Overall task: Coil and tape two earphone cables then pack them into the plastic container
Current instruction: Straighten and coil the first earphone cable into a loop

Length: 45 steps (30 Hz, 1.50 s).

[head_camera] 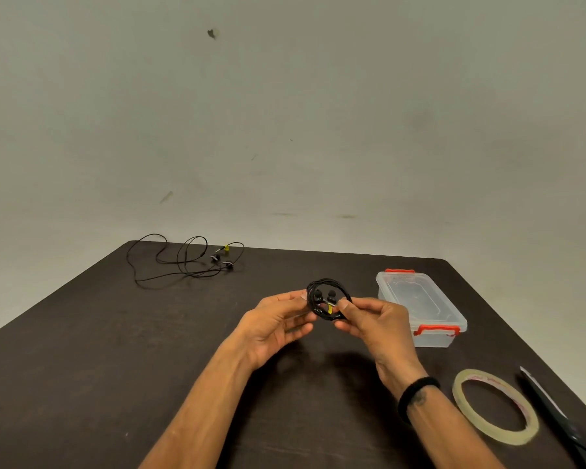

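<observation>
A black earphone cable wound into a small coil (327, 298) is held up over the middle of the dark table, its two earbuds and a yellow tag showing inside the ring. My left hand (278, 324) pinches the coil's left side and my right hand (374, 324) pinches its lower right. A second black earphone cable (183, 262) lies loose and uncoiled at the table's far left corner. The clear plastic container (420, 306) with red clips stands to the right, its lid on. A roll of clear tape (496, 406) lies flat at the near right.
Black scissors (555, 411) lie along the table's right edge beside the tape. The dark table (115, 367) ends at a plain grey wall behind. A black band sits on my right wrist.
</observation>
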Motion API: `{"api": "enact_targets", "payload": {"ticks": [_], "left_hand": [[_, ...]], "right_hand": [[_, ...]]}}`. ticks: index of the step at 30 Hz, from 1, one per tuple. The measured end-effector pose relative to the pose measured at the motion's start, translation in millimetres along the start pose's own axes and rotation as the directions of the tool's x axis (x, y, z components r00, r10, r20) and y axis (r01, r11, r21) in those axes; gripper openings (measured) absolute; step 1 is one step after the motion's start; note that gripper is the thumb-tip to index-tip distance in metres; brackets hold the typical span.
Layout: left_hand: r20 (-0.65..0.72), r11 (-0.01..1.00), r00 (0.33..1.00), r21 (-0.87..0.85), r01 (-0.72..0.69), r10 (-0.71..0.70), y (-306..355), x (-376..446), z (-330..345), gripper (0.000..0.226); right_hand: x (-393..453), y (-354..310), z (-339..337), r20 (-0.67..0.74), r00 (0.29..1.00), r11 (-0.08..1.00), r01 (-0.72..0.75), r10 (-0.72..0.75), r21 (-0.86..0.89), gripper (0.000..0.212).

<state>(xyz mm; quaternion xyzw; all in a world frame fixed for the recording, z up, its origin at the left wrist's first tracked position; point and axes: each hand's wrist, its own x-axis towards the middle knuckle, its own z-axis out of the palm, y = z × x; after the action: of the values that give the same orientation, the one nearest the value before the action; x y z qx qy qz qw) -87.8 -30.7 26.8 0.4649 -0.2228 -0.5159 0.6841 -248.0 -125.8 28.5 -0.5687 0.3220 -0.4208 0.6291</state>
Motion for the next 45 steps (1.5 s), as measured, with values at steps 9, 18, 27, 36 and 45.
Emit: {"api": "enact_targets", "payload": {"ticks": [9, 18, 27, 36, 45], "left_hand": [[0.116, 0.998, 0.992, 0.036, 0.051, -0.055, 1.9, -0.8, 1.0, 0.035], [0.06, 0.766, 0.945, 0.569, -0.298, 0.323, -6.8, 3.4, 16.6, 0.04], [-0.118, 0.723, 0.904, 0.647, -0.244, 0.411, -22.4, 15.0, 16.9, 0.032], [-0.204, 0.875, 0.938, 0.457, -0.161, 0.279, -26.3, 12.9, 20.2, 0.025], [-0.178, 0.873, 0.918, 0.414, -0.257, 0.354, -2.9, 11.9, 2.9, 0.013]], "right_hand": [[3.2, 1.8, -2.6, -0.042, 0.999, 1.0, 0.005, -0.004, 0.029, 0.012], [3.3, 7.4, 2.0, -0.052, 0.996, 0.993, 0.071, -0.076, -0.09, 0.009], [5.4, 12.1, 2.4, -0.116, 0.989, 0.989, 0.083, -0.097, -0.121, 0.018], [1.4, 9.5, 4.3, -0.178, 0.971, 0.98, 0.132, -0.158, -0.147, 0.02], [5.1, 0.0, 0.0, -0.244, 0.97, 0.988, 0.058, -0.021, 0.143, 0.003]]}}
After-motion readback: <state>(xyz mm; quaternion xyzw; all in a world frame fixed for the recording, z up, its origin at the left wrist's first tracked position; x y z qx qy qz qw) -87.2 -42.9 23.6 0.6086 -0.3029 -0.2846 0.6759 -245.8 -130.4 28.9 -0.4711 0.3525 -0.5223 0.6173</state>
